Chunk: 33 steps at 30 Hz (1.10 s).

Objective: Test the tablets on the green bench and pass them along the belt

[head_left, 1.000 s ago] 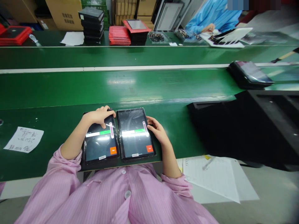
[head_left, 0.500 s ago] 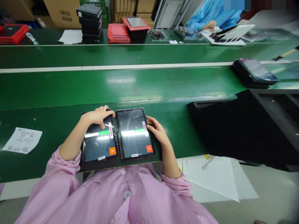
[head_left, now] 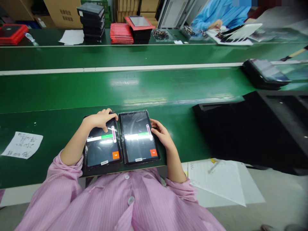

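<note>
Two black tablets lie side by side on the near green bench. Each lit screen shows a white-and-green bar, a pink slider and an orange button. My left hand (head_left: 101, 119) curls over the top edge of the left tablet (head_left: 103, 150), fingers bent onto its screen. My right hand (head_left: 160, 133) grips the right edge of the right tablet (head_left: 138, 141), thumb by the slider.
A handwritten paper note (head_left: 22, 145) lies at left. Black trays (head_left: 260, 128) stand at right, white sheets (head_left: 223, 183) below them. A tablet in a black tray (head_left: 266, 73) rides the belt. Black (head_left: 91, 20) and red (head_left: 121, 33) stacks and a person in blue (head_left: 221, 16) are at the far bench.
Both hands stay on the tablets. The view has shifted slightly, and the tablet on the belt at far right has drifted further right.
</note>
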Tool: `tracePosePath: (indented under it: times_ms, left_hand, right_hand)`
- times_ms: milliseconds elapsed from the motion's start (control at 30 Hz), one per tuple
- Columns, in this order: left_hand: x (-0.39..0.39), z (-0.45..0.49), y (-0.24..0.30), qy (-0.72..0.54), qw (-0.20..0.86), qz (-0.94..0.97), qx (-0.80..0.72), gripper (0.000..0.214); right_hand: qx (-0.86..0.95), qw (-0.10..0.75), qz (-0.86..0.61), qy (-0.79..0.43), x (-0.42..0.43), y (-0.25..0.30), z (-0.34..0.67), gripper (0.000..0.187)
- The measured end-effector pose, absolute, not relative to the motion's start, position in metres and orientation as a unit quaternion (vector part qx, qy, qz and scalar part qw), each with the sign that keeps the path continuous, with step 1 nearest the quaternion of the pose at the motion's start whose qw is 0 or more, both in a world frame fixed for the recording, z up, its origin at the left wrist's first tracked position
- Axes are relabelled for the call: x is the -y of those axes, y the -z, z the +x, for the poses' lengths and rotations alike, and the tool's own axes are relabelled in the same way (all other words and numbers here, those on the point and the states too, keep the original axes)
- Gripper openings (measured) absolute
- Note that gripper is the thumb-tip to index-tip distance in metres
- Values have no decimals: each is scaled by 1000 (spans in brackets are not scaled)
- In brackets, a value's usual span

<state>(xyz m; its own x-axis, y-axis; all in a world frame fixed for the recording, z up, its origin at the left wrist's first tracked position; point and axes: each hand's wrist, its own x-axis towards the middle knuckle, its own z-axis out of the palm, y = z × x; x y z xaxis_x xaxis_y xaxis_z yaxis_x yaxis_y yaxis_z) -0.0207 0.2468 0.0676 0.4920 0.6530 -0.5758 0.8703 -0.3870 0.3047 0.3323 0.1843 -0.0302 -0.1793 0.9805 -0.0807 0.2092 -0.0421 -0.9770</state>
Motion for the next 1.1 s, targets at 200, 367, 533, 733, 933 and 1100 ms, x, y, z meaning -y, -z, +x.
tracePosePath:
  times_ms: [200,367,533,733,933,1100]
  left_hand:
    - [-246,-20,-68,184,290,814,-469,71]
    - [-247,-22,-65,180,291,816,-466,72]
    - [-247,-23,-63,172,290,817,-468,71]
    - [-248,-23,-62,163,288,821,-466,72]
    - [-250,-26,-57,151,290,824,-462,70]
    - [-243,-28,-61,122,270,833,-467,79]
  right_hand:
    - [580,376,-518,-503,-184,29,332,48]
    - [585,377,-514,-501,-185,30,332,49]
    - [584,381,-514,-500,-185,31,332,48]
    - [582,381,-515,-501,-185,30,332,48]
    - [584,383,-514,-497,-185,32,332,48]
    - [588,394,-513,-486,-186,38,331,47]
